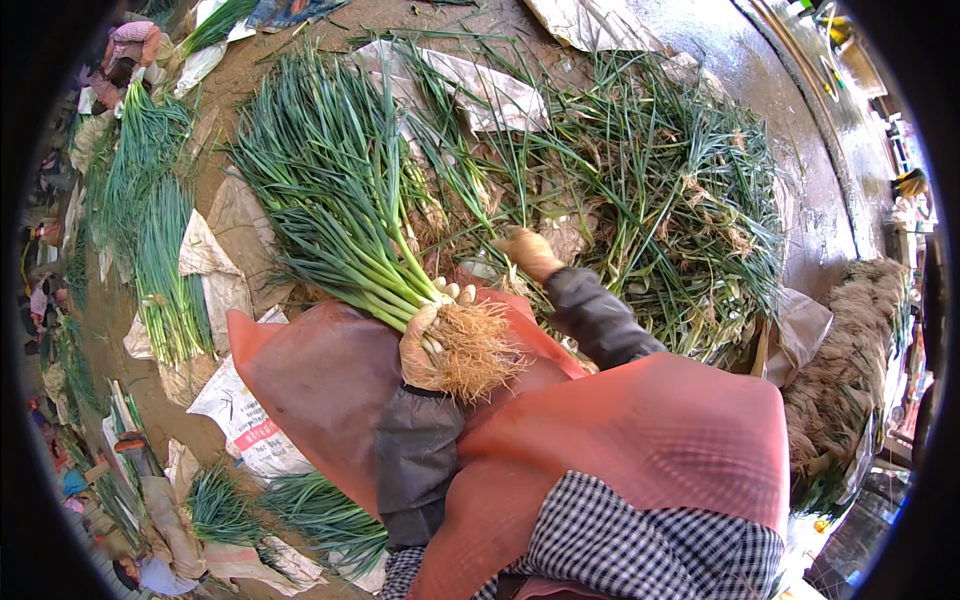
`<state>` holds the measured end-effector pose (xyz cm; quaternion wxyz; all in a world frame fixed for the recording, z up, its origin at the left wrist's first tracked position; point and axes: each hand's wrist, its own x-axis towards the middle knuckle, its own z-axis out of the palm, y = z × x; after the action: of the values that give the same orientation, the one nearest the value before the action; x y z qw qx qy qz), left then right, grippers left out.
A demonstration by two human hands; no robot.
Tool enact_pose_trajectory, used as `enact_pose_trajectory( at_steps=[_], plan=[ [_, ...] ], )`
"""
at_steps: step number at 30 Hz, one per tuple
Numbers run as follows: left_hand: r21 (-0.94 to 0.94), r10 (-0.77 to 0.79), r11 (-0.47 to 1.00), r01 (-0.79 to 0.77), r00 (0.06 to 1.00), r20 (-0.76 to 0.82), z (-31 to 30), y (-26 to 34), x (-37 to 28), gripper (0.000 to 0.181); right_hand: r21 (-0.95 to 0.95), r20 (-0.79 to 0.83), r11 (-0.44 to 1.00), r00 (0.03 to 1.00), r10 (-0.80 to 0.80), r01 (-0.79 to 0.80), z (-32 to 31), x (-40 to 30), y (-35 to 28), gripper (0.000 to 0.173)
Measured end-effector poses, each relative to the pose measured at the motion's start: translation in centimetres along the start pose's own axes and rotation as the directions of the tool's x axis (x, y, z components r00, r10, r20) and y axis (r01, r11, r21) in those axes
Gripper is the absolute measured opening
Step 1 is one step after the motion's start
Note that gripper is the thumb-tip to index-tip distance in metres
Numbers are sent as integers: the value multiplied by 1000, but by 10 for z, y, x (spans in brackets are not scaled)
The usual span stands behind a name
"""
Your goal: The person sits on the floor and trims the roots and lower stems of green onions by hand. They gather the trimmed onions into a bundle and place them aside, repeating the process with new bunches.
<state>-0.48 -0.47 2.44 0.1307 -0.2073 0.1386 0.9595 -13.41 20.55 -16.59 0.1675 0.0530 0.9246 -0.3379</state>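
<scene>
My left hand (420,349) is closed around the lower stalks of a thick bunch of green onions (352,232). Pale bulbs and tangled brown roots (476,352) stick out past it over my lap, while the long leaves fan toward the upper left. To the right, my right hand (531,253) reaches down among loose onion stalks, blurred and with its fingers curled. Stalks meet its fingertips, and a small tuft of roots shows just below; whether it grips one is hidden by blur. A red waterproof apron (630,427) covers my lap.
A heap of loose green onions and trimmings (675,195) spreads on the right. Laid bundles (169,277) line the left, near another person (127,60). A piled mass of roots (847,367) lies far right. A printed sack (255,427) lies beside the apron; wet pavement (750,97) lies beyond.
</scene>
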Motion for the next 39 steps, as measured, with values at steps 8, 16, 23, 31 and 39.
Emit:
enact_pose_trajectory(
  at_steps=[8, 16, 23, 31, 39],
  plan=[
    [146, 62, 988, -52, 996, -65, 7, -1, -6, 57, 333, -134, 941, 991, -18, 62, -22, 1, -96, 33],
    [225, -96, 968, 110, 993, -70, -1, -20, 4, 42, 558, 202, 770, 849, -487, 309, -54, -39, -141, 25],
    [209, -70, 973, 93, 991, -116, -3, -20, 2, 39, -115, -69, 925, 926, -372, 363, -75, -88, -149, 37],
    [55, 36, 998, -29, 993, -113, -6, -10, 2, 40, 585, 26, 797, 985, 172, -154, -182, -160, -65, 32],
    [-118, 21, 993, -11, 997, 80, 19, 0, -19, 36, 647, 621, 676, 758, -199, -353, -118, -149, -113, 70]
  ],
)
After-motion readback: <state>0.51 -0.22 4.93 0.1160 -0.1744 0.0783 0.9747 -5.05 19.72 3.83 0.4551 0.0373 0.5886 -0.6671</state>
